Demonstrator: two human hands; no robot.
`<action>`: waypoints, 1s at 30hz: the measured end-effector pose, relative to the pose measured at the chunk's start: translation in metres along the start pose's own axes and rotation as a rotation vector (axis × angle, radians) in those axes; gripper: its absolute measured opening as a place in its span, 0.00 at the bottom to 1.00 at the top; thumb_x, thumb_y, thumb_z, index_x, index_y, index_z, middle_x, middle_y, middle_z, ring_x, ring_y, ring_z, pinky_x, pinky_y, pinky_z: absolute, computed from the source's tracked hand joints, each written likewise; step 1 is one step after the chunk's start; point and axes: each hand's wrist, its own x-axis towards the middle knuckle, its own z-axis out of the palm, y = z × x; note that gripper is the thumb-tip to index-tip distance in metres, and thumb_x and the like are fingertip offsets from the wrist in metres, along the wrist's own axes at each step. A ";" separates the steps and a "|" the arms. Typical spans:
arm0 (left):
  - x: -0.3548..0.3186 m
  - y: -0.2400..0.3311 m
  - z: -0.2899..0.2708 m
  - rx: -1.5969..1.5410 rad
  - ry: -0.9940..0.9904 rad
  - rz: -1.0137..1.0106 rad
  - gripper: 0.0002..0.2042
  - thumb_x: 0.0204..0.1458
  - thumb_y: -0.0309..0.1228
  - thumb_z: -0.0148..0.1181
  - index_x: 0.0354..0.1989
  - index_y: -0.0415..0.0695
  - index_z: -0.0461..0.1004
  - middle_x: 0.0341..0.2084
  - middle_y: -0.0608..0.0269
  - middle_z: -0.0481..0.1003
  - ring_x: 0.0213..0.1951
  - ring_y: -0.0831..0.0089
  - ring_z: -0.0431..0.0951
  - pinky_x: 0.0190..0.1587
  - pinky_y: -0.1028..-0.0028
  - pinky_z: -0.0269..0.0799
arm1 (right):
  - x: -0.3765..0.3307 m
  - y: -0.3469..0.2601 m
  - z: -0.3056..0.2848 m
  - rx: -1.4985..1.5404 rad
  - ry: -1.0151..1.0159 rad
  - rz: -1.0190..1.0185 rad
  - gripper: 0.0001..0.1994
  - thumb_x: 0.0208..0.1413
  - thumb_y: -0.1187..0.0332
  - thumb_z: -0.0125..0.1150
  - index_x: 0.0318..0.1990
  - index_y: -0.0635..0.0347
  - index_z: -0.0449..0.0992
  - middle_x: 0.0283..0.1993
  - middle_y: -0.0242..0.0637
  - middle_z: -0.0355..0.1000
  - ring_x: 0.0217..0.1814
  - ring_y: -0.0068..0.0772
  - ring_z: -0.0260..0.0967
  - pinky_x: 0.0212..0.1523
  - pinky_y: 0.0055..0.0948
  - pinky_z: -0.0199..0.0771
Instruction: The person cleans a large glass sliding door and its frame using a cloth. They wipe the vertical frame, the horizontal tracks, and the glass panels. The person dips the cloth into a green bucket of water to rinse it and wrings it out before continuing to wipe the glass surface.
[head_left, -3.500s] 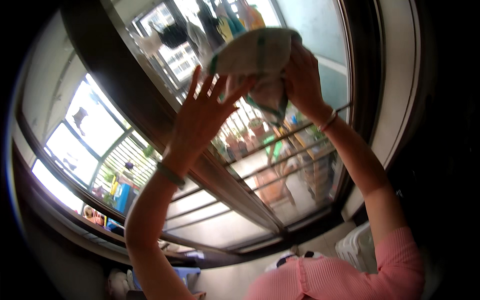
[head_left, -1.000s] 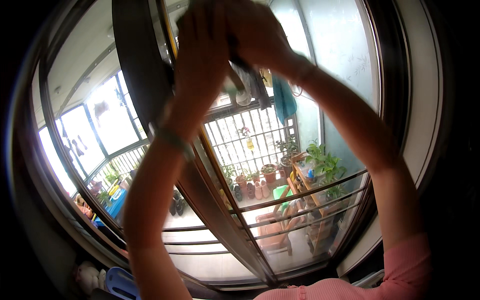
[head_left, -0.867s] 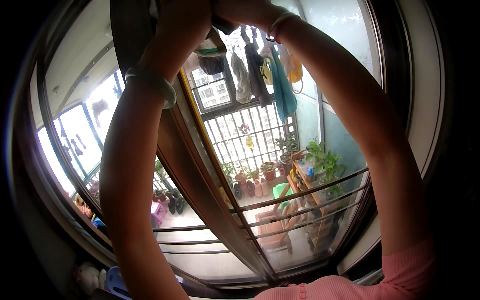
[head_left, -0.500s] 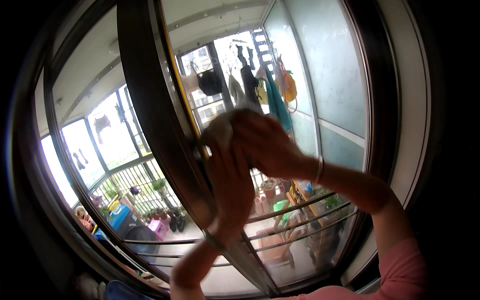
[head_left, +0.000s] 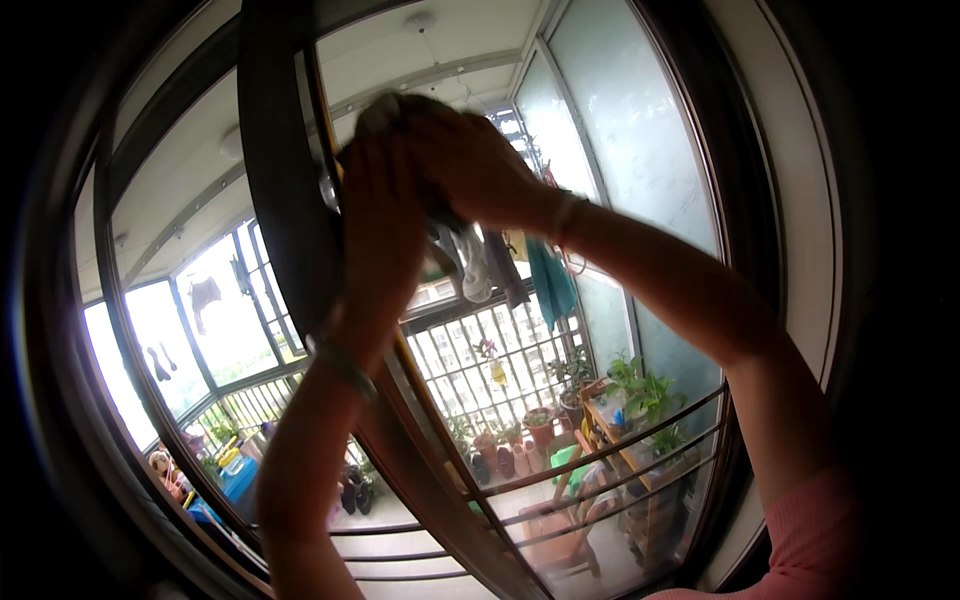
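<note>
A pale cloth point(head_left: 392, 104) is pressed against the glass pane point(head_left: 620, 180), right beside the dark upright window frame point(head_left: 285, 230). My left hand point(head_left: 380, 210) reaches up with its fingers over the cloth's left side. My right hand point(head_left: 470, 165) covers the cloth from the right and grips it. Both hands touch each other and hide most of the cloth. Each wrist wears a thin band.
Through the glass lies a balcony with hanging laundry point(head_left: 550, 285), a white barred railing point(head_left: 500, 350), potted plants point(head_left: 640, 395) and a wooden chair point(head_left: 560, 530). Horizontal bars cross the lower pane. A second glazed panel point(head_left: 200, 330) stands left of the frame.
Both hands with the cloth went from the top of the pane down to its middle, and now sit higher again beside the frame.
</note>
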 end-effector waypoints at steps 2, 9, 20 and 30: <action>0.044 -0.041 0.024 0.055 0.098 0.050 0.29 0.50 0.18 0.53 0.64 0.30 0.58 0.63 0.36 0.59 0.64 0.46 0.63 0.65 0.52 0.61 | 0.044 0.030 0.015 -0.070 -0.022 -0.027 0.20 0.52 0.71 0.60 0.55 0.58 0.73 0.59 0.40 0.70 0.64 0.43 0.66 0.59 0.40 0.72; 0.106 -0.101 0.045 0.081 0.153 0.216 0.32 0.47 0.17 0.58 0.64 0.32 0.59 0.61 0.40 0.62 0.60 0.50 0.67 0.60 0.58 0.69 | 0.106 0.056 0.027 0.003 -0.128 0.292 0.16 0.49 0.67 0.62 0.47 0.58 0.78 0.55 0.40 0.74 0.59 0.43 0.71 0.54 0.42 0.76; -0.156 0.105 -0.107 -0.270 -0.610 0.046 0.31 0.53 0.20 0.52 0.67 0.31 0.55 0.65 0.19 0.49 0.64 0.25 0.57 0.63 0.37 0.58 | -0.170 -0.117 -0.064 0.244 -0.225 0.121 0.19 0.52 0.67 0.62 0.53 0.56 0.74 0.62 0.38 0.66 0.71 0.43 0.57 0.67 0.45 0.62; -0.077 0.063 -0.018 -0.354 -0.314 0.091 0.36 0.51 0.18 0.54 0.72 0.40 0.52 0.72 0.34 0.45 0.73 0.37 0.46 0.67 0.42 0.57 | -0.119 -0.028 -0.036 0.084 -0.158 0.118 0.20 0.51 0.67 0.63 0.53 0.57 0.74 0.61 0.40 0.68 0.68 0.42 0.62 0.61 0.45 0.68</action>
